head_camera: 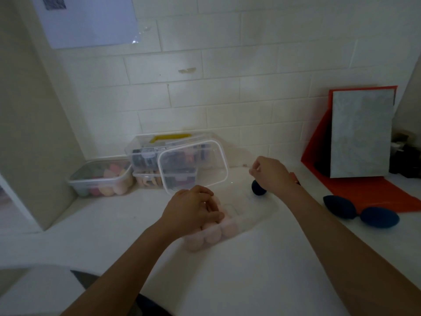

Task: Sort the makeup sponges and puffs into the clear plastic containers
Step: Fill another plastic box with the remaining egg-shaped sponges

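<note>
A clear plastic container lies on the white counter in front of me, with several pale pink sponges packed in its near end. My left hand is over them, its fingers curled round a pink sponge inside the container. My right hand hovers above the container's far end with curled fingers; a dark blue sponge shows just below it, and whether the hand holds it is unclear. Two more dark blue sponges lie to the right.
A clear lid leans on stacked clear boxes at the tiled wall. A clear tub of mixed coloured sponges stands at the left. A red folder with a grey board leans at the right.
</note>
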Demonstrator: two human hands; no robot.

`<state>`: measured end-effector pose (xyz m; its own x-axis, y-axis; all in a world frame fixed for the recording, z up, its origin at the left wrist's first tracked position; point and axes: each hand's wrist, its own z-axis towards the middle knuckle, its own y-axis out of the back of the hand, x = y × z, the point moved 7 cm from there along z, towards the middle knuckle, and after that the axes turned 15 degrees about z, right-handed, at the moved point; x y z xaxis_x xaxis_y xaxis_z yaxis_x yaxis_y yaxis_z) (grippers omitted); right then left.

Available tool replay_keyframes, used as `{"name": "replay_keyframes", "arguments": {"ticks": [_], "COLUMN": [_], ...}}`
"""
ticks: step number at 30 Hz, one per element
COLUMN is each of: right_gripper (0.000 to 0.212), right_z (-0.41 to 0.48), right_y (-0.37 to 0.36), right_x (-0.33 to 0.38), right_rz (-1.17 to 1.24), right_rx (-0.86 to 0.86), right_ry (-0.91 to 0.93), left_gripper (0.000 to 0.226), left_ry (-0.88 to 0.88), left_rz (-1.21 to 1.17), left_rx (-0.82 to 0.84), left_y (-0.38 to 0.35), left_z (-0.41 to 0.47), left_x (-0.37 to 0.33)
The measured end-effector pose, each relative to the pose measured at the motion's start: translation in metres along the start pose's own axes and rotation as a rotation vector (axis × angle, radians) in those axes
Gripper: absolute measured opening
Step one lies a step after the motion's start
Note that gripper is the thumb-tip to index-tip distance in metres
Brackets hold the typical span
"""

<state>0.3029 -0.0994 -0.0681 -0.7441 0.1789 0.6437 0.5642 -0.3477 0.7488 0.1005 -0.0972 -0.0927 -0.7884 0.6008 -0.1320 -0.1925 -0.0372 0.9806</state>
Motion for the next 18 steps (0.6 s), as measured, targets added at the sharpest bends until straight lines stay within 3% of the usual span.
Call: {"name": "replay_keyframes", "arguments": {"ticks": [2, 5, 7, 10, 14, 18], "right_gripper": [0.038, 0.034, 0.027, 0.046, 0.054, 0.045], "right_z": [-0.005, -0.008, -0.008, -0.007, -0.005, -0.018], "right_y": [-0.007, -0.016, -0.014, -0.01, -0.006, -0.002], "right_x": [-0.011, -0.021, -0.025, -0.018, 0.011, 0.05], "right_rz": [-0.133, -0.186, -0.153, -0.01, 0.286, 0.15], "right_rx": [0.1, 0.224, 0.228, 0.258, 0.273, 0.243], "right_ry": [-0.105, -0.177, -0.192, -0.171, 0.033, 0.336], "left_gripper": [0.018, 0.018, 0.019, 0.032, 0.051, 0.043], "left_ry": [-0.003, -0.004, -0.009, -0.012, -0.037, -0.096], "left_rz": [0.002, -0.004, -0.005, -0.006, 0.089, 0.15], "left_rx": [-0.003, -0.008, -0.013, 0.01, 0.061, 0.071], "left_y": [0.0, 0.0, 0.001, 0.0, -0.002, -0.003], "left_z": [0.0, 0.0, 0.0, -0.001, 0.0, -0.001], "left_x": [0.0, 0.001, 0.0, 0.0, -0.002, -0.005]}}
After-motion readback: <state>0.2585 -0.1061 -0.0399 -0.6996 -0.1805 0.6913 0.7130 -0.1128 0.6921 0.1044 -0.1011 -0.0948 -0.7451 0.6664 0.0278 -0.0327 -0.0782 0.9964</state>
